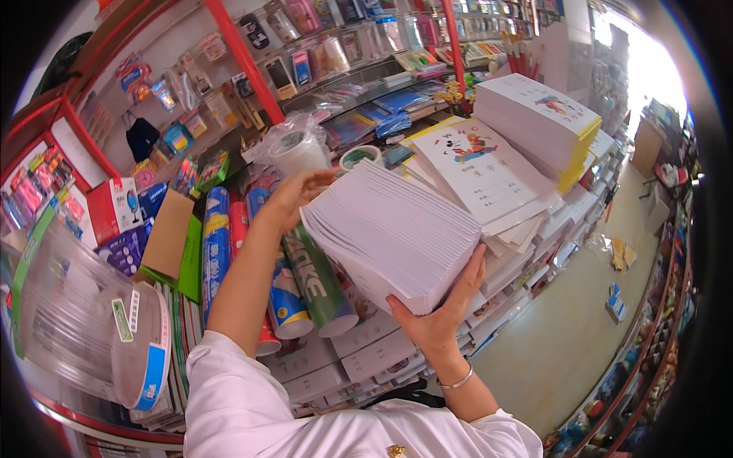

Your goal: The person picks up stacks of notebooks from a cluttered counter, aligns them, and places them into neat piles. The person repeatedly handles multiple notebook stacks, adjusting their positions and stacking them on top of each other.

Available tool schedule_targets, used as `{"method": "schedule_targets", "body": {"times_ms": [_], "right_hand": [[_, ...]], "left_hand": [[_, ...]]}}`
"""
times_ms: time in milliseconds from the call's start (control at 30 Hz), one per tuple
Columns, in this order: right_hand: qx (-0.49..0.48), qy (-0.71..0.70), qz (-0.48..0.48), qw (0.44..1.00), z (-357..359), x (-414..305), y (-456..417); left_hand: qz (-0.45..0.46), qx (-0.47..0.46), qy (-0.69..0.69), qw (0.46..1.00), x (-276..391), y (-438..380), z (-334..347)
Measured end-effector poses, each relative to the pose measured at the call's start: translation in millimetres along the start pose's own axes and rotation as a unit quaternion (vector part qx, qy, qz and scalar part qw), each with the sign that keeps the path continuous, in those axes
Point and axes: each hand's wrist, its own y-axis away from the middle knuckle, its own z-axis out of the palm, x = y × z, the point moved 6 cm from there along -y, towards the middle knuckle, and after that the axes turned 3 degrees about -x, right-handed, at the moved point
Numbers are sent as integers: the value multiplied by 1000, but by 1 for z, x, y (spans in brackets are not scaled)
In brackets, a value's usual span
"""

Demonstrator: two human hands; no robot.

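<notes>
A thick stack of white exercise books (395, 235) is tilted in front of me, with its page edges showing. My right hand (441, 303) grips its near right corner, thumb on one side and fingers on the other. At the stack's far left corner is my left hand (298, 194), fingers bent; their tips are partly hidden, so contact there is unclear. Just beyond lie a roll of tape (361, 156) and a plastic-wrapped white roll (291, 146). A green shuttlecock tube (320, 286) lies under the left side of the stack.
Right of the stack lie loose exercise books with a cartoon cover (469, 172) and a tall pile of them (532, 120). Blue tubes (216, 229) and a clear plastic tub (86, 320) are at left. Merchandise shelves (343, 63) stand behind; an aisle floor (550, 343) runs along the right.
</notes>
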Motion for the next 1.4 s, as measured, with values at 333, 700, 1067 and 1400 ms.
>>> {"method": "schedule_targets", "body": {"times_ms": [333, 700, 1067, 1400], "right_hand": [[-13, 4, 3, 1000, 0, 1, 1], [-107, -8, 28, 994, -11, -5, -6], [-104, -49, -11, 993, -28, -6, -11], [-109, -48, -24, 993, -42, -5, -8]], "left_hand": [[45, -41, -295, 954, -12, 100, 41], [35, -95, -477, 873, -10, 56, 16], [55, -318, -490, 810, -1, 35, 54], [-49, -376, -455, 806, -31, 22, 42]]}}
